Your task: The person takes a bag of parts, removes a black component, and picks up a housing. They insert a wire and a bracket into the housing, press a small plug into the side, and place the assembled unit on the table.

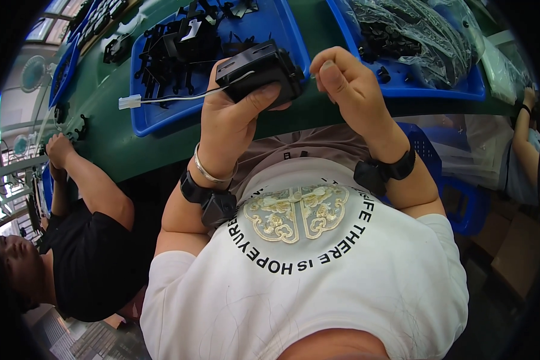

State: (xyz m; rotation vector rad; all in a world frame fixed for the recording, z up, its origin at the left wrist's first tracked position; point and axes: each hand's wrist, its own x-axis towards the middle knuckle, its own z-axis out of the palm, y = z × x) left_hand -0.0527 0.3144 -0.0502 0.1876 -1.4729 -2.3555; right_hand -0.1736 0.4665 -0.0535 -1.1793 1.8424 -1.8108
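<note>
A black boxy device [259, 72] is gripped in my left hand [234, 114], its thumb lying along the near side. From the device a thin white cable [180, 97] runs left and ends in a white plug connector [130, 102]. A round black knob-like part [298, 72] sticks out of the device's right end. Just right of that end, apart from it, is my right hand [355, 90] with curled fingers and the thumb drawn in. Something tiny may be at its fingertips, too small to make out.
A blue tray [139, 123] of black brackets lies beyond my left hand on the green table [111, 153]. Another blue tray [426, 93] holds small black parts and plastic-bagged pieces. A co-worker's hand [60, 150] works at the left; another person's arm [525, 129] is far right.
</note>
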